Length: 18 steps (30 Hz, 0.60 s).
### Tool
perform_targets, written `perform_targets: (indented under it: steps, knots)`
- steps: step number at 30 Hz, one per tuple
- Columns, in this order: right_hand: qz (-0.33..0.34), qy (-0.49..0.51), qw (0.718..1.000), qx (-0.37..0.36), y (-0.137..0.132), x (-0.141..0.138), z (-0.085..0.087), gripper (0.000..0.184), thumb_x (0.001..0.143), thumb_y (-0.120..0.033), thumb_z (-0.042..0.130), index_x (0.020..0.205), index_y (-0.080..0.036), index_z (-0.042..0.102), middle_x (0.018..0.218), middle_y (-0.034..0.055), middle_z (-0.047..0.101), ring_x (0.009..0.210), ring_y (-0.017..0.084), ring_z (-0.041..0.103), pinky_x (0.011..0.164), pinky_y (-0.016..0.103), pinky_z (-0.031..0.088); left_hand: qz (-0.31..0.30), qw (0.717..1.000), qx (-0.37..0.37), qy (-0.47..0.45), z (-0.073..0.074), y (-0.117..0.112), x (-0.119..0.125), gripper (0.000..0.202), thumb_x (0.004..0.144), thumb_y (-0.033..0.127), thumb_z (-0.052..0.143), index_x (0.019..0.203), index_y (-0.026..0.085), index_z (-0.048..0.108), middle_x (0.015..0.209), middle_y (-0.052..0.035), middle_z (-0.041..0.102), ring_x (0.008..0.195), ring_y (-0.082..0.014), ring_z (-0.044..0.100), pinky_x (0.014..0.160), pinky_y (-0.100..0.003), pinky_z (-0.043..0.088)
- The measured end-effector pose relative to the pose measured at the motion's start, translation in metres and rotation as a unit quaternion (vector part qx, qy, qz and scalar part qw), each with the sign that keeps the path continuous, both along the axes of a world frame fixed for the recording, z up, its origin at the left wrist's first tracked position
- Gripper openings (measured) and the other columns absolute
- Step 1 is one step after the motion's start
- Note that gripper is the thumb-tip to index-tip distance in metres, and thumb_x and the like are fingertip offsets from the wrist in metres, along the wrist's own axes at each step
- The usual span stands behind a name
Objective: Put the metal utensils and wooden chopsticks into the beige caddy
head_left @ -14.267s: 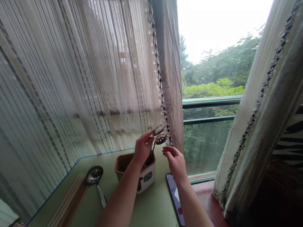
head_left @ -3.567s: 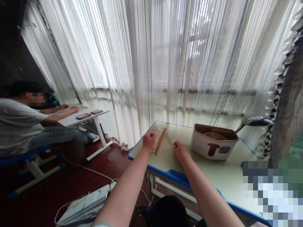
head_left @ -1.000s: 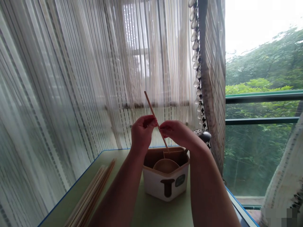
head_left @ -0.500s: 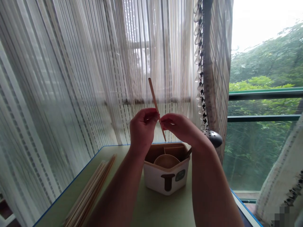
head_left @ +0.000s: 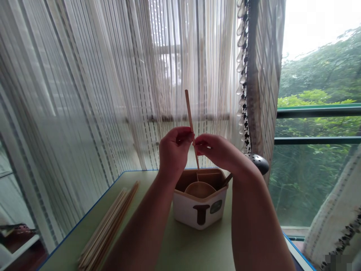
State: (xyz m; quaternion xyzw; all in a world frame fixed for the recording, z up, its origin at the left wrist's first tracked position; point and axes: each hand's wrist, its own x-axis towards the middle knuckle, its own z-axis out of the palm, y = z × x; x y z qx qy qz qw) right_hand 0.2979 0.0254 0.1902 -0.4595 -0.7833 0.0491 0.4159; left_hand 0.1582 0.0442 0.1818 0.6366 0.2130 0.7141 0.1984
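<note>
A wooden chopstick (head_left: 188, 107) stands nearly upright, tilted slightly, above a white and brown utensil holder (head_left: 184, 214). My left hand (head_left: 175, 148) pinches it at about its middle between thumb and fingers. Just below that, my right hand (head_left: 213, 146) is closed on the same chopstick with its fingertips. The lower tip hangs at the holder's back rim, over the inner dividers. Inside the holder a round brown cup-like section (head_left: 200, 190) shows at the front. A dark perforated spoon (head_left: 259, 163) leans out of its right side, partly hidden behind my right forearm.
A bundle of several chopsticks (head_left: 109, 226) lies on the pale green table (head_left: 180, 252), left of my left forearm. The table has a blue edge. Striped sheer curtains (head_left: 93, 94) hang behind it, and a window with railings (head_left: 316, 113) is at the right.
The chopstick has turned a little more upright between my fingers. Both hands appear slightly further right as the view shifts; the grip looks the same.
</note>
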Motion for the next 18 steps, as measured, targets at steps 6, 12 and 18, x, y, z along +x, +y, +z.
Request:
perform_targets:
  steps: [6, 12, 18]
  knots:
    - [-0.056, -0.038, 0.998, 0.002, -0.002, -0.006, 0.001, 0.014, 0.078, -0.021, 0.049, 0.078, -0.020, 0.062, 0.072, 0.0028, 0.066, 0.066, 0.013, 0.058, 0.058, 0.022, 0.041, -0.006, 1.000, -0.012, 0.009, -0.004, 0.007, 0.000, 0.015, 0.070, 0.020, 0.065, 0.084, 0.017, 0.065, 0.076, -0.0015, 0.068, 0.070, -0.0128, 0.064, 0.068, -0.026, 0.053]
    - [-0.054, -0.081, 0.995, -0.030, 0.013, -0.004, -0.009, 0.016, 0.076, -0.020, 0.046, 0.067, -0.019, 0.060, 0.066, 0.0031, 0.065, 0.058, 0.012, 0.055, 0.051, 0.022, 0.037, -0.039, 0.997, -0.066, 0.024, -0.014, 0.025, 0.001, 0.018, 0.068, 0.024, 0.067, 0.084, 0.015, 0.066, 0.077, -0.0045, 0.069, 0.071, -0.0152, 0.065, 0.069, -0.030, 0.054]
    - [-0.054, -0.103, 0.989, -0.090, 0.026, -0.006, -0.018, 0.015, 0.073, -0.016, 0.050, 0.063, -0.017, 0.061, 0.061, 0.0031, 0.064, 0.054, 0.012, 0.054, 0.047, 0.022, 0.034, -0.095, 0.990, -0.101, -0.035, -0.025, 0.045, 0.003, 0.027, 0.066, 0.031, 0.070, 0.085, 0.013, 0.066, 0.076, -0.0057, 0.068, 0.069, -0.0149, 0.065, 0.070, -0.033, 0.055]
